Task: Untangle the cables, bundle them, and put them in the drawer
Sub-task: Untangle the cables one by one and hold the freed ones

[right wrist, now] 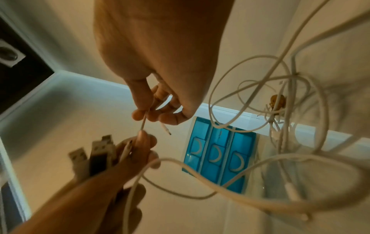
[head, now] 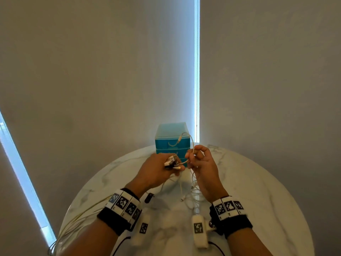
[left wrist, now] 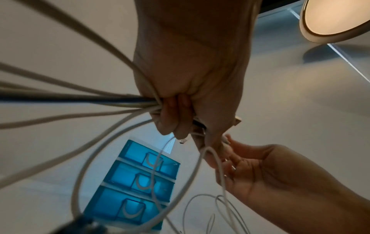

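Item, far left: a slanted strip of daylight at the blind's [head: 55, 71] edge; below it, several pale cable runs [head: 81, 213] trail off the table's left rim toward the floor.

Item: my left hand [head: 156, 170], raised above the table. Its fingers are curled tight round a gathered clutch of cables [left wrist: 84, 101], mostly white, one dark; their USB plug ends [right wrist: 94, 152] stick out past my knuckles side by side.

Item, centre: one thin white cable [right wrist: 144, 121] stretched between my two hands. I judge the step in hand to be untangling: ends collected in the left, one strand being drawn clear.

Item: my right hand [head: 201, 163], just beside the left. Thumb and forefinger pinch that thin cable near its small plug; the other fingers [right wrist: 170, 106] are loosely curled behind.

Item, below and right of it: the remaining tangle [right wrist: 280, 110], loops crossing and hanging down to the table. Nothing is bundled yet.

Next move, as I judge it: feed the pinched strand back through its loop, slowly, so the knot does not tighten.

Item, beyond the hands: blue drawer unit [head: 172, 143], three drawers, all closed, at the table's far edge; one will need opening.

Surface: round white marble-patterned table [head: 258, 191]. Room: pale blinds behind, with a bright vertical gap [head: 197, 71]; a round ceiling lamp [left wrist: 336, 19] overhead.
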Tool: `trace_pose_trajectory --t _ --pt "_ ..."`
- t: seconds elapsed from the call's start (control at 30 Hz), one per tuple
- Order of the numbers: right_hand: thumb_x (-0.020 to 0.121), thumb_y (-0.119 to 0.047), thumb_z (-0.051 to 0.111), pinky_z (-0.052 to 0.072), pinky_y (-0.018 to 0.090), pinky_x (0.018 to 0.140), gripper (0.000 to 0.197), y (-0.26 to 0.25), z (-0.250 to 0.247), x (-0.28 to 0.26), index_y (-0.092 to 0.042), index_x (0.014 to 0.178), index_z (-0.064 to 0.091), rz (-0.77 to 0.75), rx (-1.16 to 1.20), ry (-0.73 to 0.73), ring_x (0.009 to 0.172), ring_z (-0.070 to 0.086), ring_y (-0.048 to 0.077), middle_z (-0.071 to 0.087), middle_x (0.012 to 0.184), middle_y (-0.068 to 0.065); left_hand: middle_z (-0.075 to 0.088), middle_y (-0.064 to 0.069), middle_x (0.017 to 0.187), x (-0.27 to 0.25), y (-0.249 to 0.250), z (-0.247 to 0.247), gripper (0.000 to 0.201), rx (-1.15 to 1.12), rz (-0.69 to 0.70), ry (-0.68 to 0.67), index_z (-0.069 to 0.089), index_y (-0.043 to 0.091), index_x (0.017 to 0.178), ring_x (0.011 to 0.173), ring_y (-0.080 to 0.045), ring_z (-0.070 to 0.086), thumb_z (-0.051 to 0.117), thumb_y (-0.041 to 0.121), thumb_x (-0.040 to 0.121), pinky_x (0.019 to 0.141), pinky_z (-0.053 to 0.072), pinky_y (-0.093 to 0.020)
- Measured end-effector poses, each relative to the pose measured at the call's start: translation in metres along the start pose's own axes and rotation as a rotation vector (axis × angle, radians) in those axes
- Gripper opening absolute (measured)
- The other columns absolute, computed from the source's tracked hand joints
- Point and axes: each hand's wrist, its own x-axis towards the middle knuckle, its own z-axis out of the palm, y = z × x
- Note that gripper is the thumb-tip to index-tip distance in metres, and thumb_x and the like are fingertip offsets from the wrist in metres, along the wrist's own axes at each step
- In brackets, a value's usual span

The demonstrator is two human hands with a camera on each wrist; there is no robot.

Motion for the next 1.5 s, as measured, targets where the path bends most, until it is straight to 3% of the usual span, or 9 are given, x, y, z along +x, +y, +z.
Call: trace_pose_trajectory --t 0.2,0.37,0.53,0.63,0.77,0.9,1.07,1.23,1.5 --pt "0.107 -0.011 0.056 0.057 0.034 0.083 0.009 -0.024 -0.04 0.011 -0.014 0.114 0.061 0.058 0.439 0.178 0.087 0.067 0.017 0.067 0.096 0.004 0.078 0.024 0.093 -0.014 -0.019 -0.01 0.007 0.055 0.036 -0.199 0.08 0.042 0.094 0.092 0.002 0.07 0.075 0.045 0.096 0.094 0.059 -0.034" --pt "0.111 -0.002 0.041 0.053 0.025 0.065 0.028 -0.027 -0.047 0.013 -0.011 0.126 0.062 0.07 0.477 0.062 0.071 0.055 0.014 0.06 0.086 0.003 0.078 0.026 0.09 -0.016 -0.022 -0.014 0.007 0.044 -0.01 -0.209 0.083 0.041 0.095 0.09 0.003 0.07 0.078 0.046 0.095 0.097 0.058 -0.036" --pt "0.111 0.005 0.031 0.046 0.022 0.057 0.039 -0.029 -0.038 0.011 -0.009 0.125 0.064 0.056 0.407 0.004 0.064 0.051 0.011 0.057 0.082 0.003 0.077 0.023 0.12 -0.017 -0.025 -0.04 0.031 -0.231 -0.007 -0.204 0.079 0.041 0.121 0.114 0.005 0.069 0.082 0.041 0.09 0.104 0.052 -0.026" --pt "0.109 0.007 0.033 0.046 0.022 0.057 0.038 -0.029 -0.039 0.013 -0.008 0.127 0.063 0.038 0.36 0.041 0.064 0.053 0.011 0.06 0.084 0.004 0.078 0.018 0.123 -0.017 -0.025 -0.065 0.029 -0.449 -0.057 0.002 0.081 0.033 0.119 0.114 0.001 0.071 0.079 0.041 0.092 0.094 0.053 -0.022" --pt "0.105 0.004 0.048 0.046 0.022 0.056 0.04 -0.043 -0.071 0.02 -0.004 0.144 0.056 -0.14 0.321 0.434 0.066 0.054 0.012 0.07 0.088 0.004 0.077 0.004 0.099 -0.013 -0.054 -0.098 0.025 -0.667 -0.257 0.44 0.083 0.023 0.108 0.056 -0.007 0.047 0.069 0.043 0.102 0.05 0.034 -0.022" --pt "0.099 0.003 0.05 0.041 0.023 0.06 0.044 -0.067 -0.091 0.019 -0.001 0.142 0.056 -0.36 0.243 0.711 0.066 0.052 0.013 0.076 0.116 0.024 0.059 0.001 0.077 -0.02 -0.075 -0.113 0.039 -0.838 -0.332 0.522 0.074 0.012 0.102 0.049 -0.006 0.033 0.064 0.05 0.103 0.042 0.026 -0.02" --pt "0.104 -0.007 0.061 0.046 0.021 0.063 0.027 -0.035 0.001 0.003 -0.009 0.13 0.066 -0.114 -0.104 0.225 0.073 0.056 0.012 0.073 0.091 0.001 0.04 0.006 0.058 -0.012 -0.04 -0.077 0.035 -0.923 -0.262 0.374 0.062 0.015 0.094 0.048 -0.007 0.031 0.057 0.047 0.107 0.042 0.027 -0.021" --pt "0.077 -0.06 0.088 0.056 0.033 0.1 0.074 0.003 0.061 -0.024 -0.027 0.139 0.065 0.242 -0.616 -0.277 0.118 0.067 0.012 0.072 0.129 -0.009 0.038 0.007 0.058 -0.004 -0.017 -0.06 0.041 -0.946 -0.238 0.336 0.059 0.015 0.099 0.049 -0.007 0.031 0.054 0.054 0.106 0.044 0.028 -0.021" --pt "0.09 -0.087 0.048 0.058 0.036 0.093 0.063 0.012 0.066 -0.039 -0.037 0.095 0.086 0.324 -1.169 -0.906 0.081 0.067 0.015 0.076 0.083 -0.01 0.032 0.007 0.059 -0.003 -0.02 -0.073 0.048 -1.108 -0.293 0.493 0.05 0.024 0.079 0.049 -0.007 0.025 0.048 0.065 0.104 0.042 0.024 -0.02"
